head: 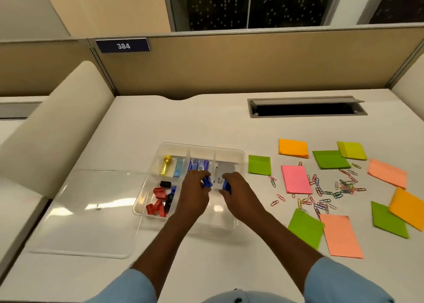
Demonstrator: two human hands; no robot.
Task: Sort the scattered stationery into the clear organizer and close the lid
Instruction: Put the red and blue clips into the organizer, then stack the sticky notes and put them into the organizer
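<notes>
Hands both over the clear organizer (229, 152), which sits mid-desk (206, 119) with its lid off. From here I read the left hand (195, 192) as fingers curled round a small blue piece (207, 182). The right hand (238, 192) is the same, pinching a second blue piece (226, 185). Both pieces are too small for me to tell what they are. They sit close together but apart, above the organizer's right side, with a grey-white printed pack (219, 178) showing between them.

Organizer contents I can make out:
- far-left compartment: yellow bottle (166, 165), with a light blue block (179, 167) just right of it
- far-middle compartment: blue-and-white packs (198, 165)
- near-left compartment: red clips (157, 207), a black clip (165, 184), and a dark blue item (169, 200) partly hidden by the left wrist

The near-right part is covered by my view of the arms, so I can't tell what's in it.

The lid (87, 211) lies flat on the desk, just left of the organizer.

Right of the organizer, out on the desk:
- a green sticky note (259, 165) just beside the organizer wall
- a pink pad (296, 179)
- an orange pad (293, 148) farther back
- more green, lime, salmon and orange notes spread to the right edge
- coloured paper clips (321, 192) in a loose scatter between the notes, mostly right of the pink pad
</notes>
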